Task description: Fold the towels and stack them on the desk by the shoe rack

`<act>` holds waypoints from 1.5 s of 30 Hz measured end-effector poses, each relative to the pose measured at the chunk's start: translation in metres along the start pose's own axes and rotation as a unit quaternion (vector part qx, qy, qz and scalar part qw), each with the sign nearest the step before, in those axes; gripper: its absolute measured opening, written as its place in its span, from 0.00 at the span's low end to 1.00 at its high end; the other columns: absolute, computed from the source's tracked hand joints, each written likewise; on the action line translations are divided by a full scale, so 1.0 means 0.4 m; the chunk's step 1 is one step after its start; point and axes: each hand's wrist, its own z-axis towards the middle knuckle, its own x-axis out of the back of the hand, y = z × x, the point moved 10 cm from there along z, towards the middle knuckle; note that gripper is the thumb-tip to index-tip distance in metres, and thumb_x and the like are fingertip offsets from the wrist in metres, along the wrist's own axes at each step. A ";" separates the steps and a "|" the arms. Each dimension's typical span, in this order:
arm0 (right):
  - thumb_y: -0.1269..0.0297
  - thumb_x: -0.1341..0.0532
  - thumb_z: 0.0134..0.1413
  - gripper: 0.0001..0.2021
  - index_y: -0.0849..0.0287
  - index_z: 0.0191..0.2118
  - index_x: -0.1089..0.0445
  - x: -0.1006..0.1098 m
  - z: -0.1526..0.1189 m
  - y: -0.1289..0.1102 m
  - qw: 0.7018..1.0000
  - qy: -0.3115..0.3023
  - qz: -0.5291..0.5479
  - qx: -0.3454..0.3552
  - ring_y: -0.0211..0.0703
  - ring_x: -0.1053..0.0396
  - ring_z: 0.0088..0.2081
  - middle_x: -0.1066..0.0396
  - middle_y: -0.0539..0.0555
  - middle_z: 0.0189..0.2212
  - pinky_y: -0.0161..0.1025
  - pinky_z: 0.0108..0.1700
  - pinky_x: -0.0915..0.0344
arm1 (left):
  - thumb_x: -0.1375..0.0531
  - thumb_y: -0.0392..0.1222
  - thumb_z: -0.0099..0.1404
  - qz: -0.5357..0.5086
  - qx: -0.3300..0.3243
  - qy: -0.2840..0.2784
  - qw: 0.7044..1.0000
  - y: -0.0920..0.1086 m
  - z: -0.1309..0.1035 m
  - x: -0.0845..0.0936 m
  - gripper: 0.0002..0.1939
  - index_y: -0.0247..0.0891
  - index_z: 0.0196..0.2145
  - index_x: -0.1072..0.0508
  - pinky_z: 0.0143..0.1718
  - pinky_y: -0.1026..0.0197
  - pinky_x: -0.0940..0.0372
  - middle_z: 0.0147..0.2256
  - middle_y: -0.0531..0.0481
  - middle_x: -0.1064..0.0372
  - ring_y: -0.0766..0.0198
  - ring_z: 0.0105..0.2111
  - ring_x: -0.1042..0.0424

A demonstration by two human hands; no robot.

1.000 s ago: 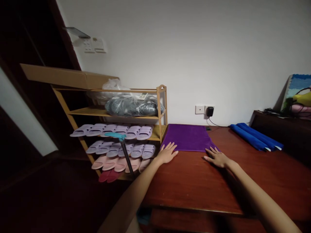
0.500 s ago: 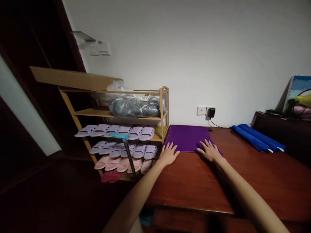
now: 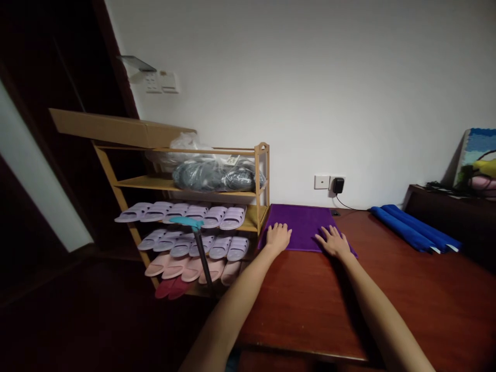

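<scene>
A purple cloth (image 3: 304, 222) lies spread flat on the reddish-brown wooden table (image 3: 310, 305), its far edge near the wall. My left hand (image 3: 278, 237) rests on the cloth's near left part, palm down with the fingers stretched forward. On the near right part lies my right hand (image 3: 334, 242), its fingers spread over the cloth. Neither hand grips anything. To the right, two blue rolled cloths (image 3: 414, 227) lie side by side on the table.
Left of the table stands a wooden shoe rack (image 3: 261, 191) with rows of slippers (image 3: 232, 217), a plastic-wrapped bundle (image 3: 217, 174) and a cardboard box (image 3: 116, 129). A blue-topped handle (image 3: 188, 222) rises before it. A black adapter (image 3: 338, 185) is plugged into the wall.
My left hand has moved forward and slightly right, further onto the purple cloth. My right hand stays spread at about the same place on it. The view has shifted slightly.
</scene>
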 end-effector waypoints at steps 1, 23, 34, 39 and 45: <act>0.33 0.68 0.55 0.41 0.51 0.69 0.61 0.000 0.002 0.004 1.000 0.003 -0.001 -0.004 0.51 0.73 0.68 0.70 0.56 0.68 0.53 0.65 0.70 | 0.63 0.55 0.71 -0.004 0.003 -0.013 1.000 -0.002 0.016 -0.016 0.31 0.35 0.61 0.40 0.60 0.41 0.55 0.63 0.36 0.48 0.46 0.63 0.53; 0.31 0.66 0.53 0.42 0.48 0.68 0.62 -0.030 0.021 0.029 0.999 -0.022 0.004 -0.024 0.53 0.73 0.68 0.69 0.56 0.68 0.55 0.64 0.69 | 0.64 0.67 0.64 -0.010 0.019 -0.076 0.997 -0.047 0.047 -0.105 0.41 0.42 0.66 0.51 0.62 0.37 0.65 0.67 0.45 0.63 0.48 0.66 0.65; 0.31 0.65 0.53 0.42 0.49 0.68 0.60 -0.017 0.017 0.020 1.000 0.014 0.006 -0.002 0.52 0.71 0.68 0.67 0.56 0.68 0.56 0.64 0.69 | 0.63 0.68 0.64 -0.015 -0.002 -0.049 0.999 -0.034 0.028 -0.087 0.40 0.45 0.66 0.50 0.62 0.37 0.67 0.67 0.47 0.62 0.49 0.67 0.65; 0.31 0.64 0.53 0.42 0.48 0.68 0.58 -0.032 0.030 0.024 1.000 0.007 0.014 0.003 0.52 0.69 0.68 0.65 0.56 0.68 0.56 0.64 0.67 | 0.63 0.69 0.64 -0.017 0.001 -0.061 0.998 -0.039 0.039 -0.100 0.41 0.44 0.66 0.50 0.61 0.35 0.65 0.67 0.46 0.62 0.48 0.66 0.63; 0.33 0.65 0.56 0.38 0.45 0.67 0.57 -0.012 0.050 0.068 0.999 0.016 0.027 0.013 0.47 0.68 0.68 0.63 0.53 0.68 0.53 0.64 0.64 | 0.64 0.68 0.65 -0.009 0.007 -0.043 0.999 -0.039 0.033 -0.094 0.40 0.44 0.66 0.50 0.62 0.38 0.63 0.67 0.46 0.61 0.50 0.66 0.63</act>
